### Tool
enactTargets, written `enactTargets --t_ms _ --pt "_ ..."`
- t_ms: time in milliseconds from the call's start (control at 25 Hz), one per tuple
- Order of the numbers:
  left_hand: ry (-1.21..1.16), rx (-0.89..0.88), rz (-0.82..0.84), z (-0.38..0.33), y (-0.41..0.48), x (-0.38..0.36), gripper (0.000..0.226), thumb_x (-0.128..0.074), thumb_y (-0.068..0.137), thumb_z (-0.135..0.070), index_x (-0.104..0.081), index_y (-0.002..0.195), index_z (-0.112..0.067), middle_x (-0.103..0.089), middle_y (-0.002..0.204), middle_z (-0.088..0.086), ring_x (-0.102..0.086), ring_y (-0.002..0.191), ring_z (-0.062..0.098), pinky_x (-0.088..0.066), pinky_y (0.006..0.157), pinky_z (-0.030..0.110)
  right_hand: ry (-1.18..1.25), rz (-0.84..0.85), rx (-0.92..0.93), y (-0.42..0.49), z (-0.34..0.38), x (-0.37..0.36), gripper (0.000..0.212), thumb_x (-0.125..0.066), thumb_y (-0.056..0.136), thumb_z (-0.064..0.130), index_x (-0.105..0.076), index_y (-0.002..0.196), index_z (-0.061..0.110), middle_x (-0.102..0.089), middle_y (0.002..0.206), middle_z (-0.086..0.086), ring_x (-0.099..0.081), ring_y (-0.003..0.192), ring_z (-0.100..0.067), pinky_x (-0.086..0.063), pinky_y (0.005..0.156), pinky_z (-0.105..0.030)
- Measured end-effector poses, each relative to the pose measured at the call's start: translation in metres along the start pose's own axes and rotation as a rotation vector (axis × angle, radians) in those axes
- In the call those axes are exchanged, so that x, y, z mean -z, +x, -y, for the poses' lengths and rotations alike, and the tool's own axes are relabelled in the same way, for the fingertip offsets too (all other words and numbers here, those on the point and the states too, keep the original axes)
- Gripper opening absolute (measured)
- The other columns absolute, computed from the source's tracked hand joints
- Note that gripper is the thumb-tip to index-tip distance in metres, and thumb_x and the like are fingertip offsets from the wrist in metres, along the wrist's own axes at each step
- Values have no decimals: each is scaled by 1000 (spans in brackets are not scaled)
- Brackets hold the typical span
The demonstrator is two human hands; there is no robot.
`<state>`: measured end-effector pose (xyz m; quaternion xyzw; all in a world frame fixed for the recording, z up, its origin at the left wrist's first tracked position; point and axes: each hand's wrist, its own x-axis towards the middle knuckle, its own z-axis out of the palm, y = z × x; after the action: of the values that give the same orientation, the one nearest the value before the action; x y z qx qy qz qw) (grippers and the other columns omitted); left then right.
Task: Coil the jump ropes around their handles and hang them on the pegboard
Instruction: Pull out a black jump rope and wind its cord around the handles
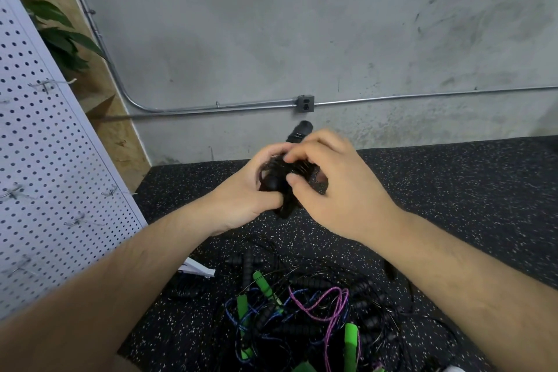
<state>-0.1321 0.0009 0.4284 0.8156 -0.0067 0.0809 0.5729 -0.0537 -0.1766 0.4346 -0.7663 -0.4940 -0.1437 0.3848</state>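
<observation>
Chest-high in front of a concrete wall (302, 39), you hold a black jump rope (282, 174) between both hands, its cord already wound in tight turns around the paired handles, one handle end (300, 131) poking up past your knuckles. Your left hand (244, 193) is wrapped around the lower part of the bundle, fingers (271, 150) curled tightly over the top of the coil. Your right hand (335, 187) grips it from the other side, fingers (303, 151) bent over the turns and thumb (297, 180) pressed against the cord; whether it is tucking in a loose end cannot be told, since the hands hide it. By the look of things, the wrap on this rope is near its finish, but the job as a whole is barely begun. The white pegboard (45, 145) at your left shows several wire hooks (45, 86), and none of those in view carries a rope. Below your forearms, on the speckled black floor (453, 190), lies a tangled heap of ropes (302, 317): black ribbed handles, bright green handles (350, 338), a purple cord (335, 305) and a blue one, all knotted together and uncoiled. What is left, then, is to secure this bundle, hang it on a hook, and work through the heap.
</observation>
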Motion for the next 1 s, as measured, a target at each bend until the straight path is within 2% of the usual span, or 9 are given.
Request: enactTargets --t_ms 80,160,280,360,400,520,640,840,1000 --pt "121 30 88 4 0 -1 83 -67 72 -4 -41 137 -49 -64 115 8 -64 96 34 -54 77 49 -77 98 93 4 -2 2 24 -66 94 29 -70 116 24 -59 111 11 -47 109 -13 -41 95 -26" --pt "117 76 143 5 -1 -2 86 -69 72 -2 -40 137 -49 -67 101 9 -58 79 28 -47 66 41 -102 171 125 8 -7 2 17 -62 96 33 -74 104 24 -65 102 13 -52 103 -14 -45 92 -36" --pt "140 130 77 5 0 7 60 -73 84 5 -51 129 -27 -77 101 5 -70 86 18 -53 83 37 -29 210 -52 14 -15 12 15 -65 94 35 -77 98 27 -70 94 13 -62 92 -8 -50 87 -39" --pt "223 136 5 1 -1 12 36 -76 87 -7 -63 115 -25 -78 98 -3 -74 89 14 -54 96 36 64 226 -201 15 -19 19 13 -69 91 40 -78 95 31 -73 89 14 -65 86 -6 -53 86 -39" --pt "245 145 -18 -2 -2 14 29 -76 88 -14 -67 111 -29 -79 92 -5 -75 84 12 -53 96 30 105 232 -251 16 -20 21 14 -70 89 42 -78 93 31 -74 86 13 -67 83 -8 -54 84 -41" --pt "194 135 -63 -5 -2 6 22 -69 93 -14 -69 106 -32 -76 76 -16 -68 68 -7 -45 68 3 169 226 -322 16 -25 20 20 -71 89 44 -77 88 25 -74 81 2 -70 79 -23 -56 81 -47" --pt "154 101 -114 -1 -1 -2 22 -66 95 -11 -70 107 -28 -76 83 -22 -68 81 -11 -41 71 -1 207 235 -382 16 -27 18 22 -69 92 41 -75 85 22 -75 81 0 -73 79 -25 -59 81 -49" --pt "136 52 -97 2 1 -4 25 -66 94 -4 -71 112 -21 -79 98 -5 -73 97 6 -50 88 12 452 62 -588 17 -30 21 20 -64 98 24 -72 88 8 -76 89 -1 -75 67 -17 -59 65 -33" --pt "149 43 -117 9 0 -8 25 -65 95 -5 -71 110 -24 -79 95 -8 -73 93 3 -49 83 9 477 14 -611 16 -30 16 19 -68 95 29 -73 91 12 -76 90 0 -75 67 -18 -54 59 -26"
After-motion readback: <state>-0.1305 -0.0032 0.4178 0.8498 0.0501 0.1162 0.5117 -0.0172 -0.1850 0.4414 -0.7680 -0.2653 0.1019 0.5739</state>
